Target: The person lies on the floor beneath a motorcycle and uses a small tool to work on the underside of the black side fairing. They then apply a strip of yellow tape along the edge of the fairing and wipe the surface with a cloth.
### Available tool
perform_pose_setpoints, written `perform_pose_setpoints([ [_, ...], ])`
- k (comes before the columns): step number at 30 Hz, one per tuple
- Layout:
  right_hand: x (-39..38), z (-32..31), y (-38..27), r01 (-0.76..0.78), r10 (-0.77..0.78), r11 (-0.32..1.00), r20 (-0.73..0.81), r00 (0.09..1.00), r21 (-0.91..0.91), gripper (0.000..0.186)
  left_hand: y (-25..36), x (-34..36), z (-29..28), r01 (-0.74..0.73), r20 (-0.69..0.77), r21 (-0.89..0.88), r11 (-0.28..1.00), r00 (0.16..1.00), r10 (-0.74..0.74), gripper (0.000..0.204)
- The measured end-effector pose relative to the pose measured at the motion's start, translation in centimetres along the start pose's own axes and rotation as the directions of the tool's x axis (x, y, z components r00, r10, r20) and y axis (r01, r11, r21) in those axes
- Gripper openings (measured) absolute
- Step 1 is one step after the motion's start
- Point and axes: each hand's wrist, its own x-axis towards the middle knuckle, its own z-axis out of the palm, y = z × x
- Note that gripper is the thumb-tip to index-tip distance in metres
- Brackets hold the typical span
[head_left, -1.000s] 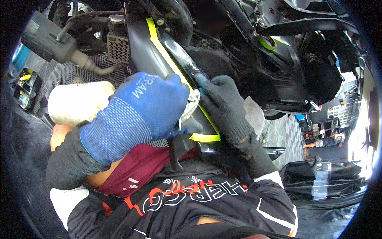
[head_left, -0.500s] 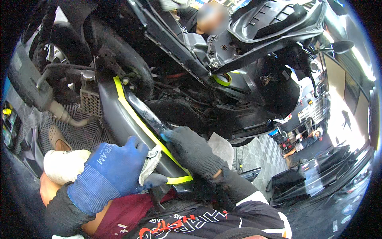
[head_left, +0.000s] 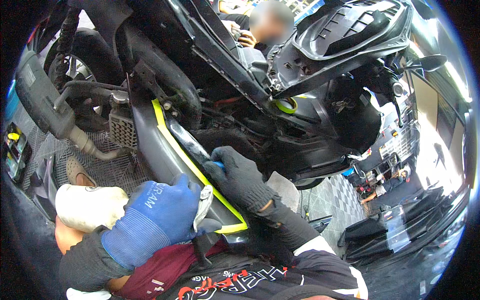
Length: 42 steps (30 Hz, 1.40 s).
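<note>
A dark curved motor scooter panel (head_left: 157, 150) slants across the middle, with a yellow-green tape strip (head_left: 187, 163) along its upper and lower right edges. My left hand (head_left: 165, 207), in a blue glove, is closed on a crumpled whitish cloth (head_left: 202, 205) at the panel's near edge. My right hand (head_left: 237, 177), wearing a dark knit glove, curls around a small blue object (head_left: 218, 164). Its kind is mostly hidden by the fingers. That hand rests over the shiny strip beyond the tape, where whitish smears (head_left: 194, 145) show.
The scooter's stripped body (head_left: 240, 130) fills the far side, with a tape roll (head_left: 287, 104) on it. An exhaust muffler (head_left: 42, 95) and rear wheel stand at left. A co-worker's hand (head_left: 246, 38) shows beyond the body. Dark panels (head_left: 395, 230) lie at right.
The whole view has shifted, so the scooter sits slightly farther right and lower. My right hand has moved a little farther up the strip. A co-worker's hands now show at the top.
</note>
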Motion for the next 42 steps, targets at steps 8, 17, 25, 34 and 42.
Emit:
perform_pose_setpoints([
  [8,-4.3,-0.4,2.7,0.123,-0.105,0.972,0.096,0.990,-0.200,0.033,1.3,0.3,0.5,-0.004,0.031,-0.034,0.999,0.999,0.005,0.045],
  [17,-3.2,0.8,3.7,0.175,-0.175,0.985,-0.088,0.981,-0.015,0.028,2.3,1.8,1.0,-0.110,0.097,0.006,0.994,0.989,0.109,0.047],
  [25,-5.1,1.0,3.3,0.123,-0.129,0.983,-0.035,0.991,-0.135,0.031,2.0,1.2,0.4,-0.046,0.033,0.053,0.998,0.998,0.045,0.039],
  [34,-4.4,1.2,3.5,0.190,-0.188,0.953,0.030,0.982,-0.234,0.022,1.6,1.8,-0.5,0.007,0.168,-0.045,0.999,0.986,0.001,0.045],
  [42,-6.0,1.3,4.4,0.141,-0.143,0.955,0.010,0.990,-0.262,0.022,1.3,1.9,0.2,-0.033,0.058,-0.028,0.999,0.998,0.035,0.042],
])
